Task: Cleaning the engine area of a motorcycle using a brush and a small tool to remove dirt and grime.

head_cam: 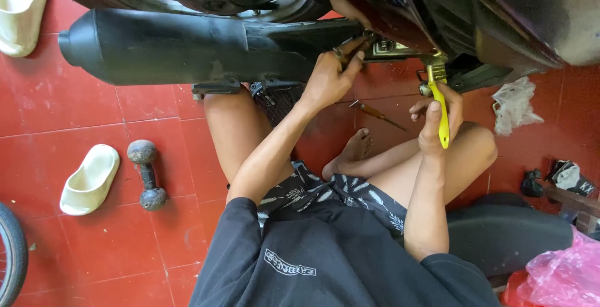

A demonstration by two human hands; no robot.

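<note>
Taking the black exhaust muffler (181,47) as the landmark: below its left end, on the red tile floor (75,113), lie a pale slipper (89,179) and a small dumbbell (147,174). At the muffler's right end the left hand (328,79) pinches a small metal fitting (365,39) under the scooter body, fingers closed on it. Further right of the muffler, the right hand (437,116) has its grip clenched around a yellow-handled wrench (440,104), whose head (435,69) meets the metal bracket. A screwdriver (378,114) lies on the floor between the hands.

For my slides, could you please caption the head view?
Seated on red tiles, left hand steadies a motorcycle part while right hand turns a yellow-handled wrench.
</note>
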